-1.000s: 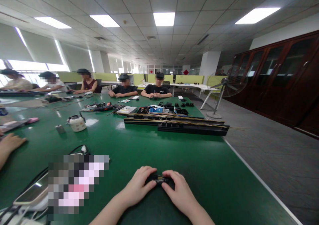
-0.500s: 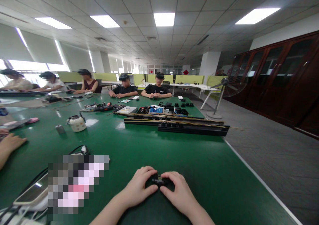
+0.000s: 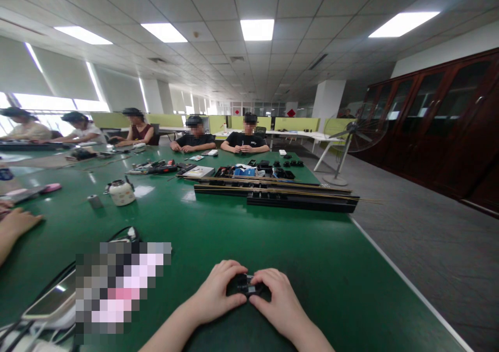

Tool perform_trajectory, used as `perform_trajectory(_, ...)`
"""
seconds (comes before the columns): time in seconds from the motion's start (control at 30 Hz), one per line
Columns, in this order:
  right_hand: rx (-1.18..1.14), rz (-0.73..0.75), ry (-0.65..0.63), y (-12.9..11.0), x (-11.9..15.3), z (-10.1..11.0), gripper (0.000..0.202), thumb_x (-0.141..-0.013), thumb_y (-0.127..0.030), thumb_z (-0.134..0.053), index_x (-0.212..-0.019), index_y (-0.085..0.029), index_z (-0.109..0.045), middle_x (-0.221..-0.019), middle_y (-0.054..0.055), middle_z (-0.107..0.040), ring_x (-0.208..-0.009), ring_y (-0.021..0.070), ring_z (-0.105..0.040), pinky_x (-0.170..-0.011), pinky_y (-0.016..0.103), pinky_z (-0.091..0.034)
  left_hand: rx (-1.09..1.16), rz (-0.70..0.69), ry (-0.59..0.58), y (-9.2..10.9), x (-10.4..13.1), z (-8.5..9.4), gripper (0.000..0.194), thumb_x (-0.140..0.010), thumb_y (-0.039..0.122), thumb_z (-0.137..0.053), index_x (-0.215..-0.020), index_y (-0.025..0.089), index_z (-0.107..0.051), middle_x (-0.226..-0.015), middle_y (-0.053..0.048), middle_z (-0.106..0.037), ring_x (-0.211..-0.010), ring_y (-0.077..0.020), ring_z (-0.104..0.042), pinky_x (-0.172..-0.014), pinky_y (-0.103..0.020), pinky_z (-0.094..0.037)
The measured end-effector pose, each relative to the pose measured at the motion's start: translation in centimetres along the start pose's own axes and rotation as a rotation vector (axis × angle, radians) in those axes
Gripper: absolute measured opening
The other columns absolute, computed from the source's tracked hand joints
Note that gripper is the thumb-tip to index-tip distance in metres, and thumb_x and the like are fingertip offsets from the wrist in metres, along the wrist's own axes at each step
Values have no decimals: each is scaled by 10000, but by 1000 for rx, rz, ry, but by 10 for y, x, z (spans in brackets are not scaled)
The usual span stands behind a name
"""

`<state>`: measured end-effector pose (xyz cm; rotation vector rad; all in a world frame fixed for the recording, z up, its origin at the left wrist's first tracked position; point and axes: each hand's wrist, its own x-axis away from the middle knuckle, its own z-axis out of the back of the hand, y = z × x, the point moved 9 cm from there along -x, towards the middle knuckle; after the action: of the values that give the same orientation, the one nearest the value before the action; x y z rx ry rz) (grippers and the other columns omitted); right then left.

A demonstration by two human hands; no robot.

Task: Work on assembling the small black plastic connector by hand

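A small black part with a pale grey patch (image 3: 248, 286) sits between my two hands, low over the green table (image 3: 312, 258). Its exact kind is too small to make out. From the left side my left hand (image 3: 219, 290) grips it, thumb at the near edge and fingers curled over the far edge. My right hand (image 3: 278, 295) holds the opposite end in the same way, fingertips close to those of the left. The fingers cover both ends of the part.
Long black rails with thin rods (image 3: 300, 201) lie across the table ahead. To the left are a phone (image 3: 50, 295) with cables, a cream pot (image 3: 121, 193), a grey cylinder (image 3: 94, 201) and a co-worker's hand (image 3: 19, 224). Other people sit beyond.
The black part has turned a little between my fingers, so its pale grey patch now faces up more. Both hands stay in nearly the same place.
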<state>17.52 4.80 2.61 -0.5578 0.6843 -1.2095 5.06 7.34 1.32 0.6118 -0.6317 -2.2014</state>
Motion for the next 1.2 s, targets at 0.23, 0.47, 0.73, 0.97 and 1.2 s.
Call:
perform_trajectory(0.23,-60,3,0,2,-1,0,127,-712,-223,-605,-831,-261,-628,-990,5,-664,-1003,210,-555,-910,337,-355,2,0,-1,2,-1,0,334,-774,338,-640,-1084,235,-568,-1093,-63,-570,-1021,-236,-502,-906,-352,-386)
perform_trajectory(0.47,-272,-106,94,22,-4,6,168,-697,-246,-607,-862,-228,-633,-944,31,-660,-938,218,-581,-873,340,-408,-2,30,-1,2,-1,1,336,-749,270,-645,-1073,231,-563,-1094,-50,-577,-1024,-230,-504,-908,-344,-386)
perform_trajectory(0.73,-449,-114,165,34,-8,9,125,-703,-272,-609,-809,-210,-586,-820,22,-657,-847,207,-610,-819,333,-442,9,54,6,2,-1,2,354,-743,217,-634,-1088,224,-554,-1076,-53,-579,-1006,-229,-510,-900,-347,-390)
perform_trajectory(0.97,-639,-172,257,50,-9,12,270,-659,-354,-683,-861,-197,-595,-843,66,-702,-851,238,-645,-827,379,-467,22,47,10,-3,0,0,391,-760,214,-620,-1142,235,-539,-1100,-52,-577,-1031,-226,-500,-926,-348,-376)
perform_trajectory(1.2,-860,-262,328,59,-8,16,430,-547,-454,-761,-868,-189,-652,-896,94,-721,-914,265,-652,-886,405,-470,20,54,9,-5,-1,0,392,-775,249,-607,-1161,237,-541,-1107,-59,-580,-1031,-232,-506,-927,-354,-384)
